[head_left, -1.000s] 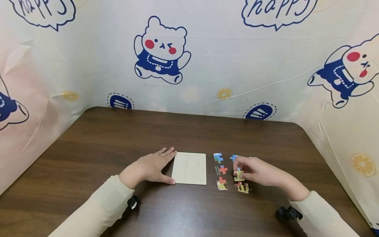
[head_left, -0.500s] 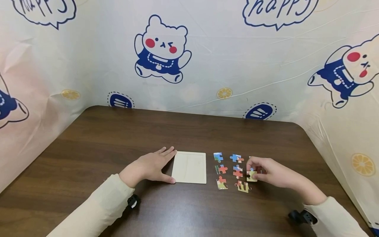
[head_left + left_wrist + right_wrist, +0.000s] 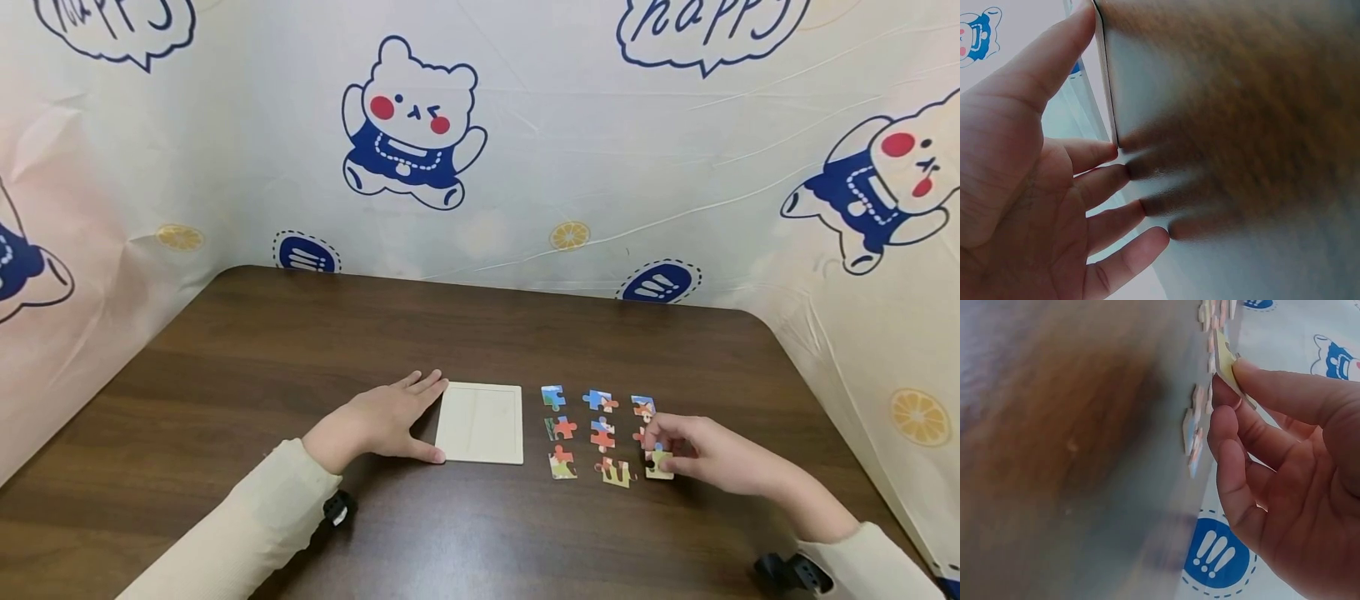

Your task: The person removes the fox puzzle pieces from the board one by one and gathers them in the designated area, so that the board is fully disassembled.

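Note:
My right hand [image 3: 705, 454] pinches a yellowish jigsaw puzzle piece [image 3: 659, 463] between thumb and fingers at the lower right of the laid-out pieces. In the right wrist view that piece [image 3: 1227, 365] is tilted, its edge toward the camera. My left hand [image 3: 378, 421] lies with spread fingers at the left side of a pale wooden puzzle board [image 3: 480, 423]; thumb and a fingertip touch its edge. The left wrist view shows the fingers [image 3: 1107, 181] straight, fingertips on the table. Just beyond the held piece, a red piece [image 3: 640, 436] is partly hidden by the right fingers.
Several puzzle pieces lie in columns right of the board, among them a blue one [image 3: 553, 397], a red and blue one [image 3: 602, 435] and a yellow one [image 3: 617, 472]. The brown table [image 3: 450, 333] meets a printed cloth backdrop [image 3: 525, 167] behind.
My right hand has carried the yellowish piece rightward and nearer, from over the middle column to the right column, uncovering pieces beneath. The left hand and board stay put.

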`<move>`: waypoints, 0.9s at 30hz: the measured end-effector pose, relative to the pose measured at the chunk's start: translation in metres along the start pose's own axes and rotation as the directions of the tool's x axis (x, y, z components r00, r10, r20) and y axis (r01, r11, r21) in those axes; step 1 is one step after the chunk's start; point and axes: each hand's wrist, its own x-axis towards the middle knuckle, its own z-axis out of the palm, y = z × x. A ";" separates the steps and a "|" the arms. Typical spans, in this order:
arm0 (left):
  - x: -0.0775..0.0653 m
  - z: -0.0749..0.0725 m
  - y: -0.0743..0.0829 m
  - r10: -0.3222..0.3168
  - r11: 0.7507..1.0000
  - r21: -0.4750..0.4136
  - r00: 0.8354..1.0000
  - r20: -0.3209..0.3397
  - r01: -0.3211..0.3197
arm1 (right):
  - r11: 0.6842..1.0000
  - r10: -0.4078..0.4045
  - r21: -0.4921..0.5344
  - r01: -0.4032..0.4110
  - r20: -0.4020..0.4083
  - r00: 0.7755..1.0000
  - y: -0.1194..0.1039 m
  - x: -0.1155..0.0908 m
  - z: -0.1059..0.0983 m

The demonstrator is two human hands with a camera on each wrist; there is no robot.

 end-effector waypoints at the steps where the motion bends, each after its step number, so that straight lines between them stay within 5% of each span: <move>1: 0.000 0.000 0.000 0.001 1.000 0.001 1.000 -0.001 -0.001 | 1.000 -0.006 0.000 0.006 0.001 1.000 0.001 -0.001 0.001; 12: 0.001 0.001 -0.001 -0.004 1.000 0.003 1.000 -0.003 0.004 | 0.997 -0.070 0.045 0.068 0.041 0.997 0.010 -0.010 0.008; 27: 0.001 0.001 -0.001 -0.002 1.000 0.004 1.000 -0.003 0.002 | 0.996 -0.079 -0.037 0.078 -0.015 0.997 0.012 -0.006 0.009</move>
